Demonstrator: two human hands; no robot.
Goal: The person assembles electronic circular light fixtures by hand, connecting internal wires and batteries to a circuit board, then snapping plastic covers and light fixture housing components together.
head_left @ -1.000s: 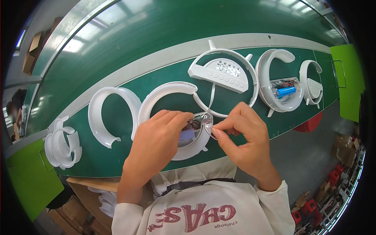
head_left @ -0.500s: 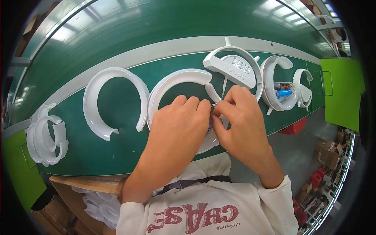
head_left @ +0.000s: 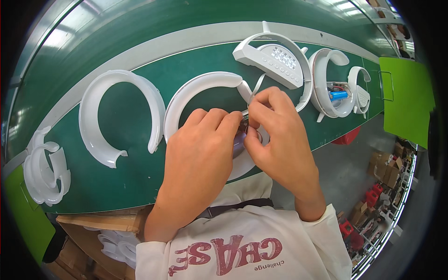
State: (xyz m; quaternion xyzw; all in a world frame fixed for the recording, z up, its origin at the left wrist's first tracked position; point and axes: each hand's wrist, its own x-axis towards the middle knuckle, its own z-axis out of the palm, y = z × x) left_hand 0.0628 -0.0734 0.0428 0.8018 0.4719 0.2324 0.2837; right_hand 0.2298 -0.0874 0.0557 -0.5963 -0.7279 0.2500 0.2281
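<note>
My left hand (head_left: pixel 198 156) lies over the near side of a glossy white ring-shaped shell (head_left: pixel 179 100), fingers curled, the fingertips hidden. Close against it is my right hand (head_left: pixel 282 144), with thumb and forefinger pinched at a small dark part (head_left: pixel 243 125) just beyond the left fingertips. What exactly sits in that pinch is hidden. A narrow white strip (head_left: pixel 257 86) runs down to the right fingers. Between the hands a purple piece (head_left: pixel 238 145) shows inside the shell.
Farther back stands a white ring with a panel of small lights (head_left: pixel 283 63). To its right, an open white shell (head_left: pixel 322 84) holds a blue cylinder (head_left: pixel 338 95). Leftward lie a C-shaped shell (head_left: pixel 91 126) and stacked curved pieces (head_left: pixel 39 172). A cardboard box (head_left: pixel 100 221) of white parts stands below.
The view has shifted, so the bench things sit higher in it. Both hands stay together at the shell; the right fingertips have parted slightly from the left, showing the dark part.
</note>
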